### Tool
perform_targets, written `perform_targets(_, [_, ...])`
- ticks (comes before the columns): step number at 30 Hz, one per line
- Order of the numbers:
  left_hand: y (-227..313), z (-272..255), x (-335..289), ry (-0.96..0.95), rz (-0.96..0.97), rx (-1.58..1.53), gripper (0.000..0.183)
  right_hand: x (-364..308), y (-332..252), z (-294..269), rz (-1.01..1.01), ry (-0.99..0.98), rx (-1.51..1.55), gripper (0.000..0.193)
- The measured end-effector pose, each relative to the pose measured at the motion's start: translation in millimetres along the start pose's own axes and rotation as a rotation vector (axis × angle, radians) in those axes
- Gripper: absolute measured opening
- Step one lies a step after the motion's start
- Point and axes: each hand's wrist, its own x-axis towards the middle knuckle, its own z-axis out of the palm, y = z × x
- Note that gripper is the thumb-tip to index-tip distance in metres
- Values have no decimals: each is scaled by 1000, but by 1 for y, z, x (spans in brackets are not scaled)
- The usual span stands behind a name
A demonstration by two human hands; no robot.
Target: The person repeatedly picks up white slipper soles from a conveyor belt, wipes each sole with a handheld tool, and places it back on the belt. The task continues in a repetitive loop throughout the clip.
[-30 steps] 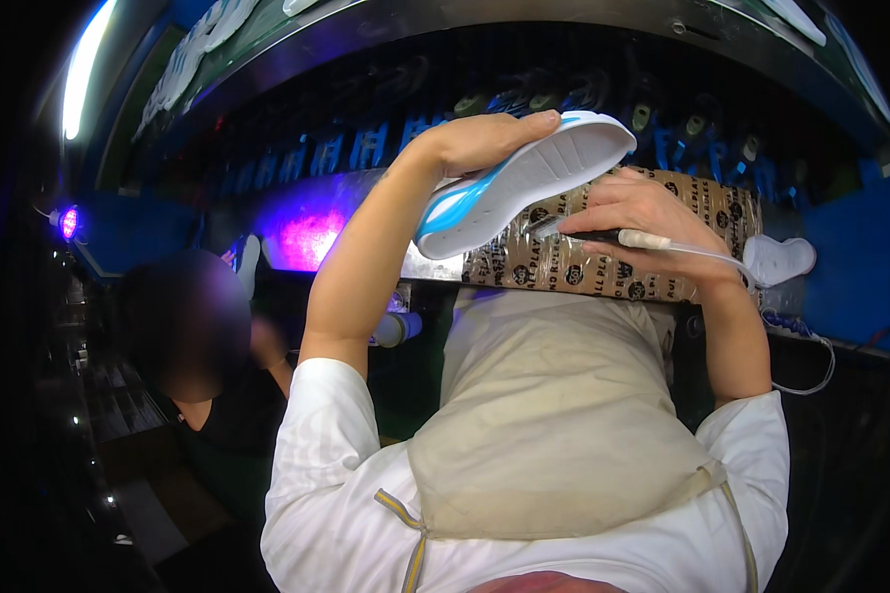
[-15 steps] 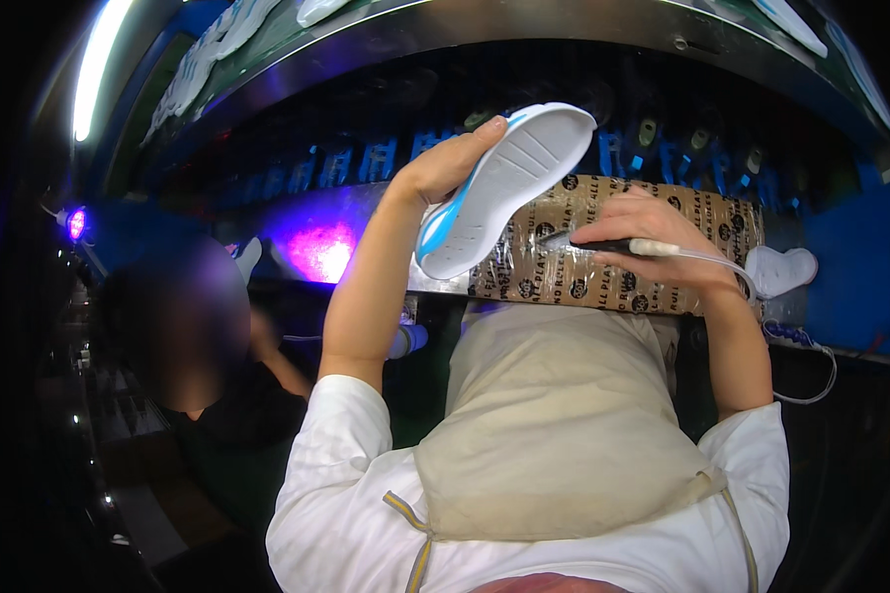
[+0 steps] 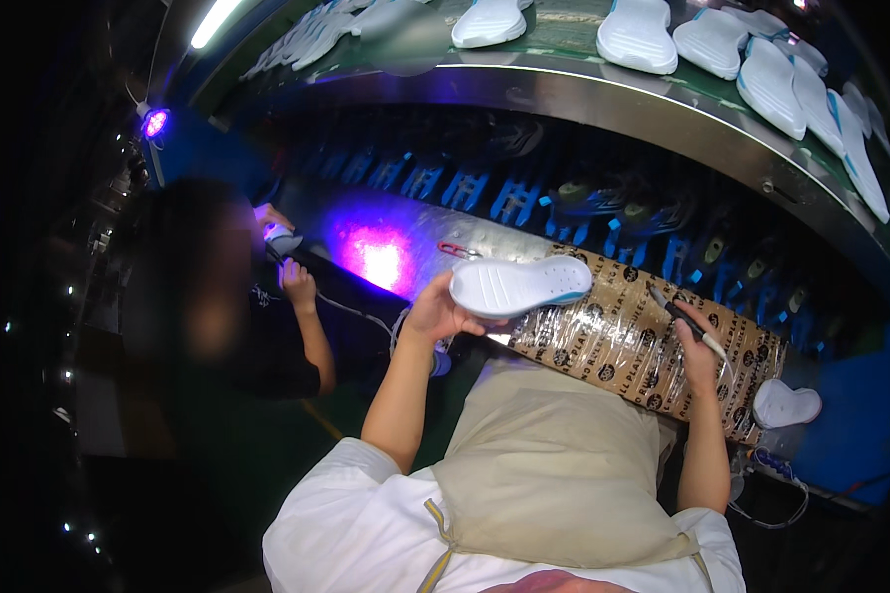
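Note:
My left hand (image 3: 437, 312) holds a white shoe sole (image 3: 520, 286) with a blue edge, tread side up, over the left end of a brown patterned board wrapped in clear film (image 3: 631, 346). My right hand (image 3: 697, 348) grips a thin pen-like tool (image 3: 684, 322) with a white cable, its tip pointing up and left over the board. A beige apron covers my lap below the board.
A green conveyor (image 3: 564, 40) with a steel rim carries several white soles (image 3: 637, 33) across the top. Blue racks (image 3: 485, 193) run beneath it. Purple light (image 3: 378, 259) glows at left. Another person (image 3: 218, 296) works at my left. A white sole piece (image 3: 785, 403) lies right of the board.
My left hand has lowered the sole from a raised, tilted pose to flat over the board. My view has tipped up and now takes in the conveyor.

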Motion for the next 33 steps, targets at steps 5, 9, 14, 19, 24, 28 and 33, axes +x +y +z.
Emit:
perform_targets(5, [-2, 12, 11, 476, -211, 507, 53, 0, 42, 1, -59, 102, -44, 32])
perform_targets(9, [-11, 42, 27, 296, -286, 803, 49, -8, 64, 1, 18, 148, 35, 32])
perform_targets(14, [34, 130, 15, 321, -217, 1107, 49, -10, 65, -1, 25, 220, 154, 30])
perform_targets(19, [128, 179, 2, 48, 169, 944, 48, -10, 74, -2, 33, 170, 157, 31])
perform_targets(24, [203, 245, 82, 106, 659, 801, 65, -13, 74, -5, 65, 169, 180, 32])
perform_targets(28, [295, 247, 177, -143, 727, 785, 53, -5, 67, 2, -33, 138, 150, 30])
perform_targets(33, [284, 287, 279, 480, 630, 1166, 62, -10, 63, 2, -39, 172, 179, 28])
